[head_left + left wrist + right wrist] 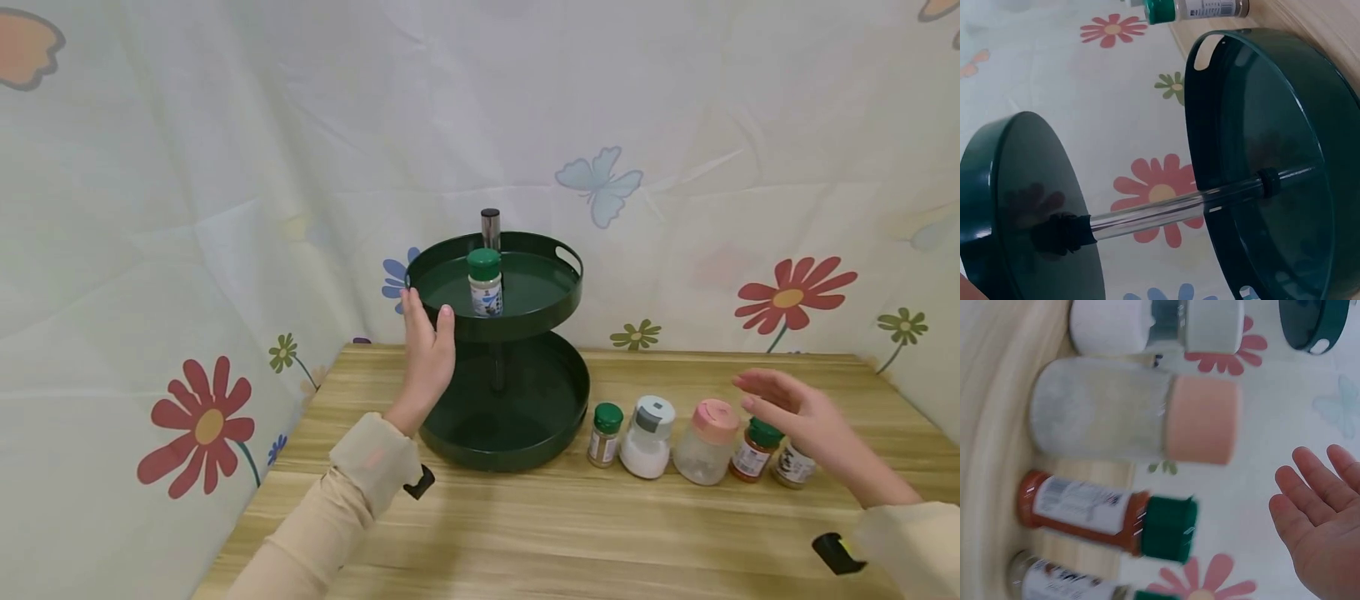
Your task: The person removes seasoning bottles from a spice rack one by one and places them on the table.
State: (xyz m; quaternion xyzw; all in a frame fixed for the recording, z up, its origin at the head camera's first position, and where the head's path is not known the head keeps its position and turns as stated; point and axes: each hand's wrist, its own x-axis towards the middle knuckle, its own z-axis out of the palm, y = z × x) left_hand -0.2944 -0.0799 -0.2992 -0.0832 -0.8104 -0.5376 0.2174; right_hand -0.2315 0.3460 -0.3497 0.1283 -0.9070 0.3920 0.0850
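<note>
My left hand (431, 354) rests against the left side of the upper tray of a dark green two-tier rack (525, 329), fingers straight. On that upper tray stands a green-capped spice jar (485, 287). My right hand (798, 408) hovers above the right end of a row of jars, its fingers relaxed and nothing between them. Nearest below it are a red-brown spice jar with a green cap (1085, 506) and a jar with a dark-printed white label (793, 467), whose cap the hand hides in the head view. Left of these stands a pink-lidded jar (1104, 412).
Farther left in the row are a white-lidded jar of white powder (647, 442) and a small green-capped spice jar (603, 437). A metal post (491, 229) rises through the rack. Behind the wooden table (525, 533) hangs a flowered curtain (337, 167).
</note>
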